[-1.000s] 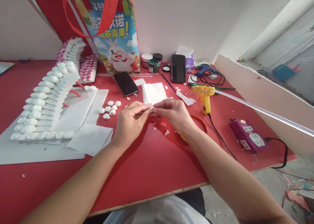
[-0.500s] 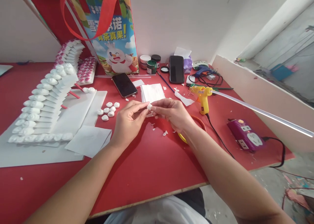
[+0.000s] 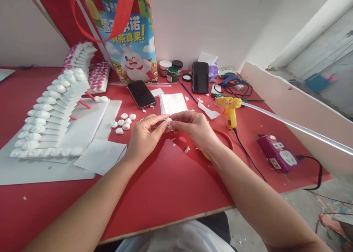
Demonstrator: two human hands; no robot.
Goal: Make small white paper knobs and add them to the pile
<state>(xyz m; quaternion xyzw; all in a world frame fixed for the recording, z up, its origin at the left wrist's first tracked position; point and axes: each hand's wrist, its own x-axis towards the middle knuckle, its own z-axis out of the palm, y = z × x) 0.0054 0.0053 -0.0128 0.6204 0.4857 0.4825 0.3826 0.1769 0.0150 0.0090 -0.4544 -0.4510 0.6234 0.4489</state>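
Left hand (image 3: 145, 134) is in a tight pinch, thumb and index fingertips closed on the left side of a little white rosette (image 3: 169, 121). Right hand (image 3: 194, 128) has the other side, thumb and index squeezed together too, its other fingers curled in. The rosette is partly covered by fingertips, so I can't make out its full shape. It's held over the middle of the red table (image 3: 171, 193), just on the near side of a stack of white paper squares (image 3: 173, 104).

Left of the hands there's a loose cluster of similar rosettes (image 3: 121, 123), and further left a stepped white model (image 3: 55, 108) with rows of them along its edges. Far side: a smartphone (image 3: 141, 93) lying flat, plus a green paint jar (image 3: 172, 74). Over on the right, a yellow glue gun (image 3: 231, 116) with a long clear glue stick (image 3: 298, 127) poking out the back, and nearer, a purple power strip (image 3: 278, 153).
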